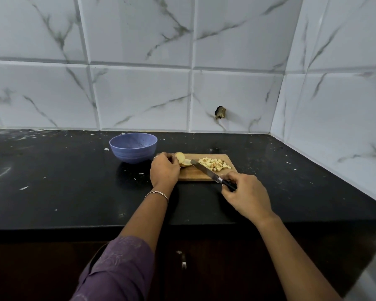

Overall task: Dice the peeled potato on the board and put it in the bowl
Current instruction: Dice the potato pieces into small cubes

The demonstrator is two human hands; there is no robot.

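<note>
Left hand [164, 168]: holds potato [180, 158] at board's [195, 176] left edge, steadying it.
Right hand [245, 196]: grips knife [204, 169], poised to slice.

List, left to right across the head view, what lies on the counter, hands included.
bowl → left hand → uncut potato piece → pile of diced potato → right hand. The knife and board overlap several of these, so they are left out.

Black countertop [63, 181] (white flecks [24, 188], perhaps scraps) under blue bowl [133, 148] beside wooden board [195, 175].
</note>
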